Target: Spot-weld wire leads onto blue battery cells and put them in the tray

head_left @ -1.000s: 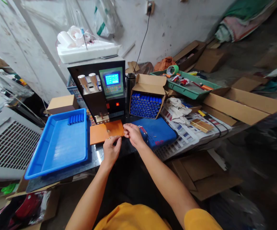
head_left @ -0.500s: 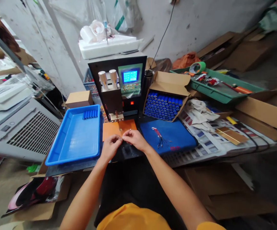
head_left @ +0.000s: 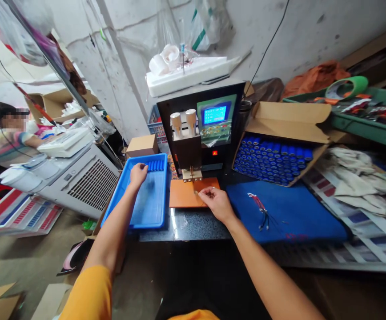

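My left hand is over the blue tray, its fingers pinched at the left end of a row of blue cylindrical battery cells. What it holds, if anything, is hidden behind the fingers. Above the orange mat, my right hand has its fingers pinched around something small, too tiny to name. That mat lies below the electrode tips of a black spot welder with a lit screen. Red and black wire leads rest on a blue cloth pad right of my right hand.
An open carton full of blue cells stands right of the welder. Beyond it are crumpled gloves and a green tray with tape and wires. A small brown box sits behind the blue tray. A person is at far left.
My hands were together at the mat; my left hand has moved left to the cells in the tray. My right hand stays over the mat. The camera view has turned left.
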A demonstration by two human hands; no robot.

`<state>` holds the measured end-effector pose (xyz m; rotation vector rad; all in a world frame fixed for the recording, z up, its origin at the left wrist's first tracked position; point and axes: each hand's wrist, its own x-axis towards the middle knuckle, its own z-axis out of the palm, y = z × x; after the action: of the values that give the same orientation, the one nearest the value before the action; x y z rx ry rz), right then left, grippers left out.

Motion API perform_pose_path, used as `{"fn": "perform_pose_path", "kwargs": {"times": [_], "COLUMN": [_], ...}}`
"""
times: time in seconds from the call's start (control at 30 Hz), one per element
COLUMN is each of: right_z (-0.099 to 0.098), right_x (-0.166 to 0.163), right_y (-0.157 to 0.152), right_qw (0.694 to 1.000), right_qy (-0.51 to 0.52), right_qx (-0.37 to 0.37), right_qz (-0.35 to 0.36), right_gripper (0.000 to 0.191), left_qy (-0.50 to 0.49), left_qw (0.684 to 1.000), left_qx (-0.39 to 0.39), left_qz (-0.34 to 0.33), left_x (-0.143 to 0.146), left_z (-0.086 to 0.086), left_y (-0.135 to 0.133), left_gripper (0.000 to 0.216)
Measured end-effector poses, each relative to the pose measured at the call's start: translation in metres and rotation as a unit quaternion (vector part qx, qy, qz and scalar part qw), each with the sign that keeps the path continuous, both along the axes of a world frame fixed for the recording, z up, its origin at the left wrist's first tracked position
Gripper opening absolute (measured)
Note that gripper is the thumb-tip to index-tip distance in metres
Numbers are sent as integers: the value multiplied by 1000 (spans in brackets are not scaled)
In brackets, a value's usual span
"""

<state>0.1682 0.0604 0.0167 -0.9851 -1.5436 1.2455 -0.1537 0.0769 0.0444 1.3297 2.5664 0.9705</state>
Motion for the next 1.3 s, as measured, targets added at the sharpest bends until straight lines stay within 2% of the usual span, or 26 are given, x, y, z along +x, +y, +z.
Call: {"fn": "perform_pose_path", "kwargs": {"times": [0.1, 0.23, 0.33, 0.5, 0.57, 0.67, 0.73, 0.83, 0.93, 1.03, 1.17, 1.3], "right_z": [-2, -3, -2, 1, 1, 0, -1, -2, -3, -4, -4, -1], "right_x": [-1, 0, 0, 0, 0, 0, 0, -1, -1, -2, -3, -3], "right_y": [1, 2, 2, 1, 1, 2, 4, 5, 5, 4, 4, 5], "right_qw": [1000, 1000, 1000, 999, 999, 998, 997, 995, 991, 991, 993, 993], "right_qy": [-11, -16, -6, 27, 42, 61, 71, 90, 109, 102, 82, 86], "right_qx": [1, 0, -4, -10, -13, -15, -18, -33, -54, -57, -46, -50], "right_qz": [-8, -11, -14, -13, -16, -19, -24, -37, -50, -60, -68, -56], "right_gripper": [24, 22, 21, 19, 18, 17, 16, 15, 17, 18, 16, 16], "left_qy": [15, 40, 62, 104, 97, 0, -94, -205, -265, -271, -244, -243], "left_qw": [999, 995, 988, 980, 984, 994, 979, 942, 920, 916, 920, 921], "left_qx": [-41, -93, -139, -169, -137, -4, 85, 150, 159, 147, 144, 151], "left_qz": [21, 12, -2, -27, -51, -110, -158, -219, -241, -257, -270, -265], "left_x": [-21, -26, -28, -17, -6, 20, 45, 92, 136, 166, 179, 181], "left_z": [-11, -23, -25, -20, -15, -8, -7, -11, -20, -28, -37, -40], "left_y": [24, 32, 22, -16, -34, -58, -71, -80, -78, -69, -59, -57], "left_gripper": [23, 17, 7, 8, 8, 16, 20, 28, 39, 35, 25, 26]}}
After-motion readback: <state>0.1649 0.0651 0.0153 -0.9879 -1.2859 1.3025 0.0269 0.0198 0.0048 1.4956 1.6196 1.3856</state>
